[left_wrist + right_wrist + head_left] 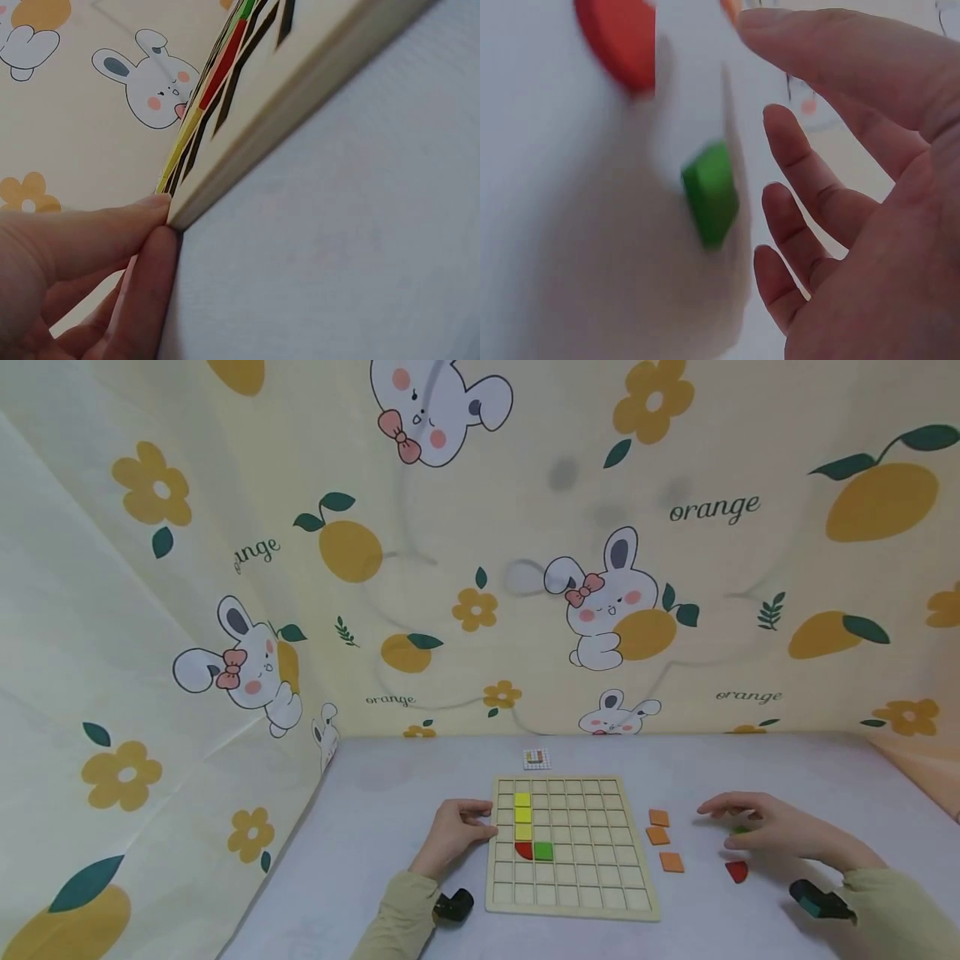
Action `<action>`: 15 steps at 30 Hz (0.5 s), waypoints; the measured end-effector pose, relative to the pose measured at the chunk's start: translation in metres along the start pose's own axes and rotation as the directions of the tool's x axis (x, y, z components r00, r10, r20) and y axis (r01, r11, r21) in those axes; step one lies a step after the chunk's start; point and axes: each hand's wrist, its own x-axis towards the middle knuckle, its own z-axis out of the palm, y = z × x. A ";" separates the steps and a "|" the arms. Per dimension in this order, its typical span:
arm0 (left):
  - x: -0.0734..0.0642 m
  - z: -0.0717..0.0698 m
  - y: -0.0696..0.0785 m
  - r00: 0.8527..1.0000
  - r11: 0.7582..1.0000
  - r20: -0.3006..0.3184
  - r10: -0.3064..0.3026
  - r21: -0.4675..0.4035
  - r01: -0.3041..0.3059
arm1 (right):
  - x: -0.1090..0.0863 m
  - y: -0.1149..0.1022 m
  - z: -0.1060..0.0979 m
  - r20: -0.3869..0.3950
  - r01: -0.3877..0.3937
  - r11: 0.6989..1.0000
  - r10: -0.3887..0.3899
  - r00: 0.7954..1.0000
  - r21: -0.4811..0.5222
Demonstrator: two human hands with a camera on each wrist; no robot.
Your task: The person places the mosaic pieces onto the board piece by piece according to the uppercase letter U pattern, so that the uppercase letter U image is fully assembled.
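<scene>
A wooden grid board [592, 860] lies on the table. Three yellow squares [522, 815] form a column on it, with a red quarter-round piece [524, 850] below them and a green square [543, 851] to its right. At the board's left edge, my left hand [453, 835] grips the rim between thumb and finger, as the left wrist view also shows. My right hand [780, 828] hovers right of the board, fingers loosely bent and holding nothing. Under it lies a green piece [711, 195], partly hidden in the head view. A loose red piece [737, 871] sits nearby.
Three orange squares [659, 836] lie between the board and my right hand. Behind the board is a small pattern card [537, 759]. A printed curtain [480, 543] hangs at the back and left. Black wrist cameras [454, 906] are strapped near both sleeves.
</scene>
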 end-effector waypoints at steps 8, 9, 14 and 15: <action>0.000 0.000 0.000 1.000 1.000 -0.002 0.000 0.004 0.000 | -0.011 0.024 -0.014 0.035 0.004 1.000 -0.003 0.999 -0.012; 0.000 0.000 0.000 1.000 1.000 0.000 0.002 0.004 -0.002 | -0.011 0.026 -0.015 0.039 0.011 1.000 -0.011 0.999 -0.004; 0.000 -0.001 0.000 1.000 1.000 0.007 0.002 -0.002 -0.002 | -0.015 0.036 -0.018 0.036 -0.010 1.000 0.010 0.999 0.000; 0.000 0.000 -0.001 1.000 1.000 0.008 -0.001 -0.001 0.001 | -0.015 0.037 -0.019 0.038 -0.013 1.000 0.013 0.999 0.002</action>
